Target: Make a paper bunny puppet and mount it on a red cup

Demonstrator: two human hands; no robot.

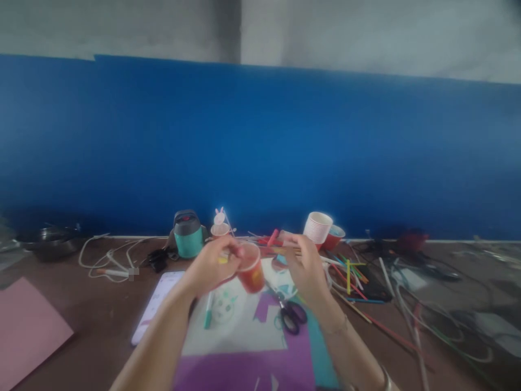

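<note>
My left hand [220,264] is closed on the rim of a red paper cup [251,274] with a yellow mark. The cup is held up over the papers, slightly tilted. To its right, my right hand [306,266] has its fingers pinched on a thin brownish stick [280,250] that points toward the cup's rim; blur hides its exact kind. Below the hands lie black-handled scissors [292,316], a green marker [208,310] and a white sheet [232,336] with a green drawing on it.
Behind stand a teal-and-grey jar [188,239], a cup with a bunny figure [220,230] and stacked white paper cups [318,227]. Left are a phone [157,304] and pink paper [32,331]. Coloured sticks [354,277] and cables [443,320] lie right. A blue panel [260,146] closes off the back.
</note>
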